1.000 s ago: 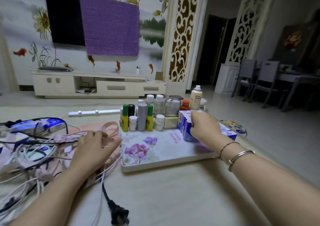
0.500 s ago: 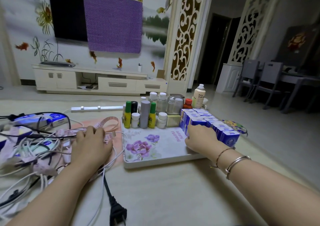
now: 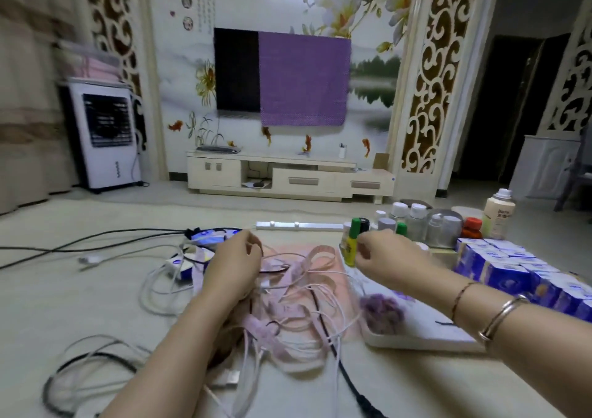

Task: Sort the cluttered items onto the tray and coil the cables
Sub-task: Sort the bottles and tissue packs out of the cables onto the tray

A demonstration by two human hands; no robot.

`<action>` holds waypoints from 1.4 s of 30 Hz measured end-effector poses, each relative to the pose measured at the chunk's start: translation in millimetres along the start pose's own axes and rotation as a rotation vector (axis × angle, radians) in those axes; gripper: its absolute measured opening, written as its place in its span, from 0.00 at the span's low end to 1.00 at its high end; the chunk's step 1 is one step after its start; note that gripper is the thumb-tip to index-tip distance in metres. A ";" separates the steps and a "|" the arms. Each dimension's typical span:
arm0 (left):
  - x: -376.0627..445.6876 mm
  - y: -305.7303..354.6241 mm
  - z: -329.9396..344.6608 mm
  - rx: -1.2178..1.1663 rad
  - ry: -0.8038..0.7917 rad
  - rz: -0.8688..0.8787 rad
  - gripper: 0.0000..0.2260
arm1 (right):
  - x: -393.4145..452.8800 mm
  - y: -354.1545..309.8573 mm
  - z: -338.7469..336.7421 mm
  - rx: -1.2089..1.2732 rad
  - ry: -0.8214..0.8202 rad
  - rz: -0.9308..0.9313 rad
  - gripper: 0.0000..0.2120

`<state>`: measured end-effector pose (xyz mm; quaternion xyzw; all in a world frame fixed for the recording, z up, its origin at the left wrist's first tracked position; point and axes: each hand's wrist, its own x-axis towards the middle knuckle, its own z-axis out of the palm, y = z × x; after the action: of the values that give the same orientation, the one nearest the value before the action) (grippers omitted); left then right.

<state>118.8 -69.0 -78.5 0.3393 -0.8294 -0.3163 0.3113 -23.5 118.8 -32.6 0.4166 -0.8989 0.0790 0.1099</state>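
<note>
Kept the left hand (image 3: 234, 267) down in the tangle of cables (image 3: 288, 315), fingers curled and apparently grasping strands there. Held the right hand (image 3: 387, 257) over the left edge of the floral tray (image 3: 426, 337), fingers bent as if pinching something thin. Could not tell through the blur whether anything was actually held. Found the tangle lying on the floor just left of the tray, not yet coiled, with a pink measuring tape (image 3: 320, 257) looped through it and a black power cord (image 3: 349, 382) running under it toward the camera.

Judged the main risk to be a hard pull on one strand: likely to tighten the knots rather than free them, and to drag the tape along with the cord. Judged a second risk at the tray: with the right hand just beside the yellow bottle with a green cap (image 3: 352, 244), likely to tip it into the upright bottles (image 3: 416, 222) behind through a snagged cable or a sweeping wrist. Saw the same danger for the blue-and-white boxes (image 3: 499, 270) near the right forearm.

Read "Befe" on the pale spray bottle (image 3: 498, 215) past the tray; could not make out the characters beneath. Could not read the print on the boxes or the tray.
</note>
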 end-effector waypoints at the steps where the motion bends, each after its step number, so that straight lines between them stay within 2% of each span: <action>1: 4.9 -13.6 -10.1 -0.012 0.061 -0.030 0.07 | 15.2 -19.5 3.7 0.041 0.005 -0.026 0.09; 3: 11.9 -31.9 -18.6 0.006 0.148 -0.070 0.08 | 39.8 -47.9 11.9 0.160 0.008 -0.070 0.07; 6: 25.4 -51.5 -30.7 -0.017 0.247 -0.109 0.08 | 85.1 -94.5 34.8 0.285 0.002 -0.198 0.09; 10: 35.2 -73.1 -38.8 0.018 0.279 -0.205 0.08 | 135.2 -139.9 70.7 0.331 -0.051 -0.284 0.13; 13: 36.2 -79.1 -40.1 0.091 0.221 -0.262 0.08 | 152.4 -155.3 97.6 0.243 -0.128 -0.274 0.15; 17: 36.7 -73.8 -41.0 0.129 0.164 -0.282 0.10 | 155.8 -158.0 116.9 0.126 -0.099 -0.213 0.17; 20: 33.3 -70.6 -41.0 0.165 0.152 -0.295 0.12 | 157.2 -155.3 119.8 0.210 -0.146 -0.148 0.13; 22: 30.6 -66.3 -39.2 0.203 0.165 -0.276 0.11 | 152.4 -152.1 116.5 0.234 -0.105 -0.145 0.10; 24: 27.3 -59.8 -36.8 0.224 0.198 -0.230 0.11 | 145.4 -147.5 107.9 0.302 -0.079 -0.131 0.12; 29: 19.8 -39.4 -23.3 0.120 0.217 -0.033 0.09 | 112.7 -110.5 53.2 0.539 -0.109 -0.052 0.31; 30: 17.7 -33.1 -19.3 0.088 0.200 0.024 0.09 | 101.3 -96.1 39.0 0.573 -0.113 -0.030 0.30; 33: 9.7 -18.2 -2.5 0.016 0.134 0.120 0.09 | 65.3 -43.0 13.0 0.616 -0.083 0.033 0.18; 39: -10.8 41.6 49.3 0.067 -0.068 0.223 0.09 | -13.5 55.1 -23.2 0.523 0.104 0.315 0.16; 42: -23.0 58.5 77.6 0.111 -0.154 0.309 0.12 | -46.4 89.3 -21.6 0.494 0.139 0.485 0.18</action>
<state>53.9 6.1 -89.5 0.1991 -0.9092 -0.2435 0.2728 -59.9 214.9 -28.5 0.1987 -0.9159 0.3460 0.0448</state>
